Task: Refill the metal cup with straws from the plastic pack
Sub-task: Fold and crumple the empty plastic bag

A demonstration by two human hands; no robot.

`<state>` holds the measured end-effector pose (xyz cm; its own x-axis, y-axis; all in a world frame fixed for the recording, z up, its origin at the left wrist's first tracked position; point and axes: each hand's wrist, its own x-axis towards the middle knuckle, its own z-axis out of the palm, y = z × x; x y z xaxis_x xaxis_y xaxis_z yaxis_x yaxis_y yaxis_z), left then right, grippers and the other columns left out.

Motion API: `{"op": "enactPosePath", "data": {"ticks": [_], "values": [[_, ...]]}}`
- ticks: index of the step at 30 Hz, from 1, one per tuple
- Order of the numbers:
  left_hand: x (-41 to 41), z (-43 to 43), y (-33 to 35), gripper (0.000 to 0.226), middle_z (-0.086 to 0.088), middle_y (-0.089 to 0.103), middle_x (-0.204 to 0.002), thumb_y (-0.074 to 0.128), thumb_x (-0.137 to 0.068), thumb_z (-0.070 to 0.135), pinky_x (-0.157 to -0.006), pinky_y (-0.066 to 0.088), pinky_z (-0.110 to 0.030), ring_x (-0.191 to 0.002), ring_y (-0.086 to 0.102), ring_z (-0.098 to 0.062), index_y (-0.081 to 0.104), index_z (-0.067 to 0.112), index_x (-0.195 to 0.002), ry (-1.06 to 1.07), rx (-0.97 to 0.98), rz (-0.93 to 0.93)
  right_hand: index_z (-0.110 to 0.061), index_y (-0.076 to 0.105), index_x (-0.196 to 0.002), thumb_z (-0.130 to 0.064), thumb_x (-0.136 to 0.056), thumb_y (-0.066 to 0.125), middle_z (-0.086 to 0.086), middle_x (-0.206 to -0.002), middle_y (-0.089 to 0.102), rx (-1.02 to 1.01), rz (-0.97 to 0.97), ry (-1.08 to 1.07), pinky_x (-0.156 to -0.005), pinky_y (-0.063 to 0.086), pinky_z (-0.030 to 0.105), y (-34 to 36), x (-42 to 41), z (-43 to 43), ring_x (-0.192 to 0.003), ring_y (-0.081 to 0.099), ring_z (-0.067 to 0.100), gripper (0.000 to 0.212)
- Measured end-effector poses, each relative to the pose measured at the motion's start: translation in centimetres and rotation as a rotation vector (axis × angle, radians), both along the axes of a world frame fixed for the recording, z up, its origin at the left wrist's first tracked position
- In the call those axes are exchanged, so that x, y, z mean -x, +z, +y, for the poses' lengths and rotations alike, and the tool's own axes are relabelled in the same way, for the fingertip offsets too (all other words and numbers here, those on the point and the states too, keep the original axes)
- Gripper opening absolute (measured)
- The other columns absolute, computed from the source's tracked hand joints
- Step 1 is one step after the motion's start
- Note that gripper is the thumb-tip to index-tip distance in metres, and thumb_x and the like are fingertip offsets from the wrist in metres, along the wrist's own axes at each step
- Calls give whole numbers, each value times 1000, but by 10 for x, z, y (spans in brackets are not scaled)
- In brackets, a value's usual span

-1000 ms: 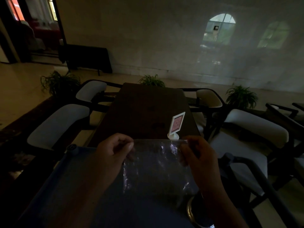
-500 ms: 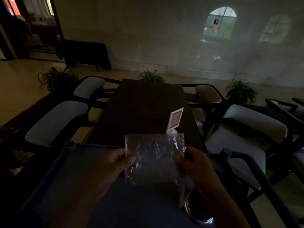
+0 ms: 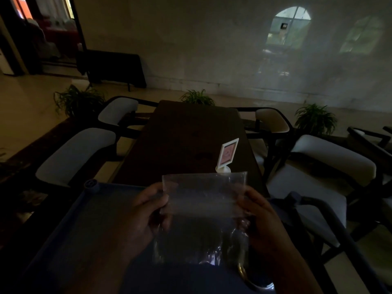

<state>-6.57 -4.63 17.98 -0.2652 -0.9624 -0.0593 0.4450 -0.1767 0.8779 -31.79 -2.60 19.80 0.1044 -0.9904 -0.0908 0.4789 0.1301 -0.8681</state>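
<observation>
The room is dim. I hold a clear plastic pack [image 3: 204,211] upright in front of me over a blue cart top [image 3: 84,234]. My left hand [image 3: 146,217] pinches its left edge and my right hand [image 3: 263,217] pinches its right edge. The pack's contents are too dark to make out. Below my right hand, at the lower right of the cart, part of the rim of the metal cup [image 3: 252,279] shows, mostly hidden behind the pack and my forearm.
Beyond the cart stands a long dark table [image 3: 186,143] with a small white card stand [image 3: 228,154] near its close end. Padded chairs [image 3: 74,153] line both sides. The cart's dark handle bar [image 3: 331,219] runs along the right. Potted plants [image 3: 316,119] stand on the floor behind.
Both hands have slid from the pack's top corners down to its side edges. The pack now stands taller and flatter in front of me.
</observation>
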Motion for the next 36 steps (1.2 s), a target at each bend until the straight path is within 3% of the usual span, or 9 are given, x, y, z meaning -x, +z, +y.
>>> {"op": "enactPosePath", "data": {"ticks": [3,8,13,16,19,25,29,32,36], "values": [[6,1,3,24,-5,55,-53,50,-82,0,-39,45,-18,-42,55,-13,72,7,-85,47,-89,147,-15,76,-95,-10,-82,50,16,-95,74,-43,-54,11,-72,56,43,-2,-1,0,-82,72,29,30],[6,1,4,40,-9,54,-54,38,-88,-7,-40,45,-20,-42,53,-14,69,6,-67,139,-42,23,-10,73,-78,-22,-80,47,18,-76,55,-114,-48,47,-64,44,35,-5,0,-2,-63,58,24,29],[-4,-3,4,15,-15,64,-72,57,-88,13,-52,52,-30,-62,63,-24,67,6,-80,86,111,-333,-8,62,-77,-31,-80,56,11,-77,58,-138,156,-41,-61,50,33,-12,6,-6,-69,57,24,24],[-7,-5,3,11,-15,69,-71,73,-81,14,-56,53,-30,-64,66,-25,66,6,-83,35,185,-527,-12,59,-76,-8,-78,64,10,-75,56,-5,313,11,-57,52,27,-15,7,-8,-63,59,17,6],[-5,-4,4,10,-12,70,-73,69,-82,2,-58,55,-29,-65,67,-26,61,6,-86,48,192,-512,-18,62,-88,4,-85,60,4,-86,68,76,440,-55,-62,55,29,-19,9,-8,-73,68,21,23],[-10,1,6,65,-12,69,-105,70,-80,-3,-69,59,-27,-92,72,-21,47,30,-131,-114,87,-627,-30,59,-110,6,-86,59,4,-99,69,92,506,-142,-61,56,28,-22,3,-16,-83,72,19,44],[-8,-4,10,41,-8,70,-116,72,-81,4,-72,54,-12,-89,70,-4,62,14,-119,-282,-3,-749,-39,59,-111,1,-86,62,2,-111,66,180,743,106,-66,56,26,-12,3,-24,-94,70,17,47],[5,-5,9,29,-3,76,-106,74,-81,15,-76,57,-25,-96,71,-12,69,20,-110,-376,0,-709,-39,59,-113,0,-86,63,-9,-109,67,245,853,237,-67,56,19,-5,-7,-28,-96,70,8,48],[13,-6,-1,15,-7,77,-98,73,-82,14,-73,59,-34,-90,73,-19,72,18,-97,-245,37,-694,-39,55,-120,-17,-88,65,-12,-110,67,289,788,76,-73,61,30,-2,-14,-27,-98,69,11,41]]}}
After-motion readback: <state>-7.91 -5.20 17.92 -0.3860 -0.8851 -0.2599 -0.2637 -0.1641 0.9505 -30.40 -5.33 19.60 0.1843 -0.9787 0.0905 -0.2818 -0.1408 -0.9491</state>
